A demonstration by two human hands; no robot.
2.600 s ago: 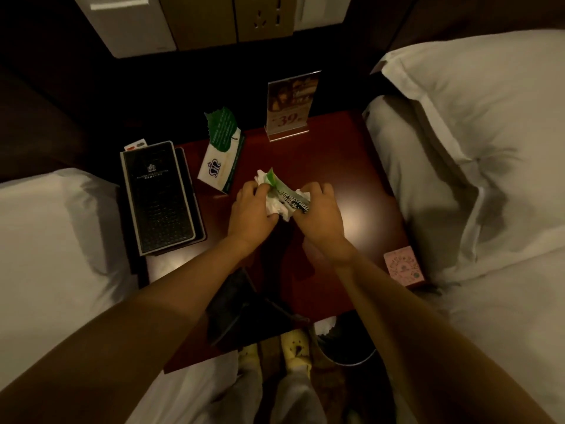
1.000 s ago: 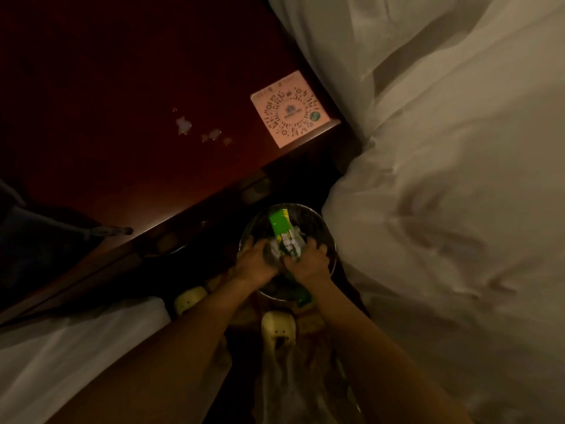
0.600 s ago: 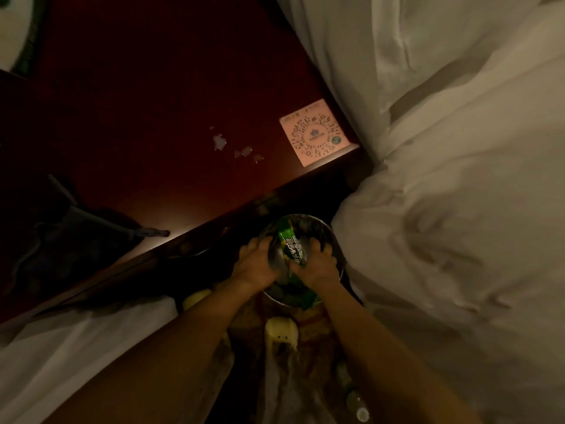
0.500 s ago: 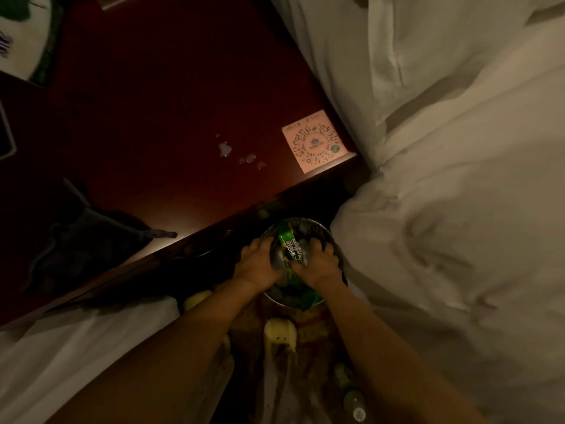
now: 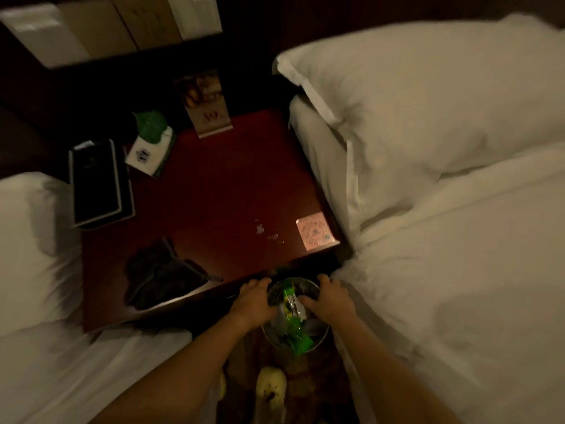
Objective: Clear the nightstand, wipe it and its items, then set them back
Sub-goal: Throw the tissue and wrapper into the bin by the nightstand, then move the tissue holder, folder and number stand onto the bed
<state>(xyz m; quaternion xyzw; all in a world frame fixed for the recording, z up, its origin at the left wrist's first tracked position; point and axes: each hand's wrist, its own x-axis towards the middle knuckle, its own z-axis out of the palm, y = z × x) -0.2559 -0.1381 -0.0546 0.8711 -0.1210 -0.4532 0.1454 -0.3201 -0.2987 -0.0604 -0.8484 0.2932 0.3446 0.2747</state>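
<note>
My left hand (image 5: 253,301) and my right hand (image 5: 331,301) hover apart over a round waste bin (image 5: 321,339) on the floor in front of the dark red nightstand (image 5: 214,191). A green wrapper (image 5: 289,299) and crumpled white tissue lie in the bin between my hands, and neither hand grips them. My left fingers rest at the bin's dark liner. On the nightstand are a tissue pack (image 5: 151,151), a black folder (image 5: 94,182), an upright sign stand (image 5: 208,105), a pink QR card (image 5: 315,231), a dark cloth (image 5: 162,273) and small crumbs (image 5: 260,229).
White beds flank the nightstand, with a pillow (image 5: 428,96) on the right and bedding (image 5: 30,240) on the left. A wall panel (image 5: 107,26) runs behind. My slipper (image 5: 270,387) shows on the narrow floor strip below the bin.
The wrapper and tissue went from the nightstand down into the bin. My hands have let go and spread apart, and my view has lifted back to the whole nightstand.
</note>
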